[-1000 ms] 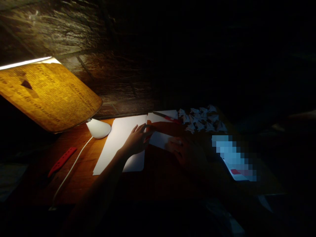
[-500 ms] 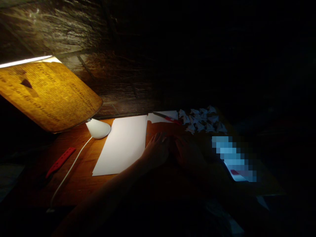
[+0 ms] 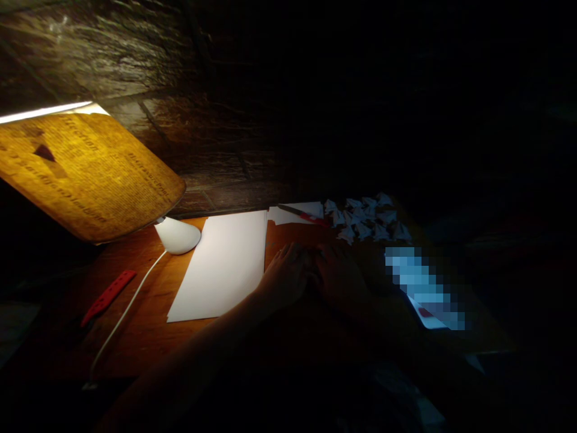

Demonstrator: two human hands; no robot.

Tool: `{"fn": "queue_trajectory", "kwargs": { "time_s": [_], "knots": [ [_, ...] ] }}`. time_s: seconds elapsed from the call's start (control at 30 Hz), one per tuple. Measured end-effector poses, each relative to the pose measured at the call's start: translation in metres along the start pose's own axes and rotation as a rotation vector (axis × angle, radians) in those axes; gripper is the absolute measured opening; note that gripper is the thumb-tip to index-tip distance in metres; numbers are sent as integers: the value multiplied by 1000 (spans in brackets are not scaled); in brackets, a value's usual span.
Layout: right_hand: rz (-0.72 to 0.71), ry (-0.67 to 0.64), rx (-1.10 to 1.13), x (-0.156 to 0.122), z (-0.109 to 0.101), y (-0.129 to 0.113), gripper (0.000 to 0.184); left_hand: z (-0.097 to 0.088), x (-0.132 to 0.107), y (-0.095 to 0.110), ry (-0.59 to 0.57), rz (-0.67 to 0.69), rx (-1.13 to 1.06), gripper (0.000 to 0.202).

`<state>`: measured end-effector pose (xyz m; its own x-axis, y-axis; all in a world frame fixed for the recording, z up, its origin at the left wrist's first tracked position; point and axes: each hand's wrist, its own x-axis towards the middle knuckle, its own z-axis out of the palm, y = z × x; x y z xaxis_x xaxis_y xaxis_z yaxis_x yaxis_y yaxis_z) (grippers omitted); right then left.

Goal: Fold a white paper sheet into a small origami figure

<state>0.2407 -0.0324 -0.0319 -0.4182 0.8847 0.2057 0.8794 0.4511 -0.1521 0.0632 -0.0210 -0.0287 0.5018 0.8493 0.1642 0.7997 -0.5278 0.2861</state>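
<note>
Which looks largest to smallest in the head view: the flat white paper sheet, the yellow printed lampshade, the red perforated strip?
yellow printed lampshade, nearer the camera, so unsure
flat white paper sheet
red perforated strip

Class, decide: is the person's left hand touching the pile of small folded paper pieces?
Apart. The head view shows the left hand lying beside the white sheet, with wooden table showing between it and the pile.

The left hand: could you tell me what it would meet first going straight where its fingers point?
Probably the small white paper bearing the red pen, just beyond the left hand; depth is unclear in the dark.
</note>
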Motion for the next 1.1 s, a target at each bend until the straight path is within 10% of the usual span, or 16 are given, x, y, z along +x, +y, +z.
{"fn": "queue_trajectory", "kwargs": {
  "time_s": [1.1],
  "knots": [
    [277,12,-86,-7,-27,12,35,-15,-9,-13,88,-107,245,43]
  ]
}}
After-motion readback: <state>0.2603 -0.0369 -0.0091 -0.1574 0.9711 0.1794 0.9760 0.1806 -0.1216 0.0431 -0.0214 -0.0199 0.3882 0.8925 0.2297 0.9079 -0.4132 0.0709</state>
